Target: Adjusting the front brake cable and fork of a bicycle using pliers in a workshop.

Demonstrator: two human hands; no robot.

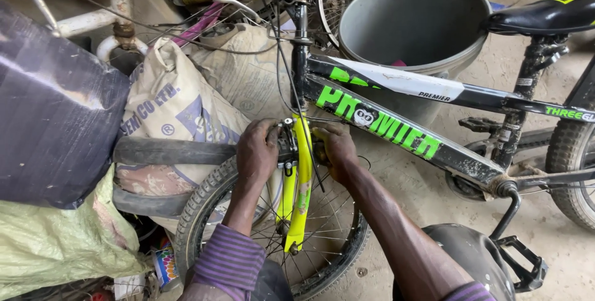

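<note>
A small black bicycle frame (471, 96) with green lettering stands in front of me, its yellow-green front fork (302, 189) over the spoked front wheel (204, 205). My left hand (257, 152) grips the brake parts at the top of the fork on its left side. My right hand (334, 149) closes around the same spot from the right, under the down tube. Thin brake cables (291, 84) run down to the fork crown between my hands. Both sleeves are purple striped.
A large grey bucket (409, 22) stands behind the frame. Printed sacks (180, 102) and a loose tyre (161, 151) lie to the left, with a dark bundle (56, 109) beside them. The black saddle (545, 13), pedal (524, 264) and rear wheel (573, 164) are at right on a dusty floor.
</note>
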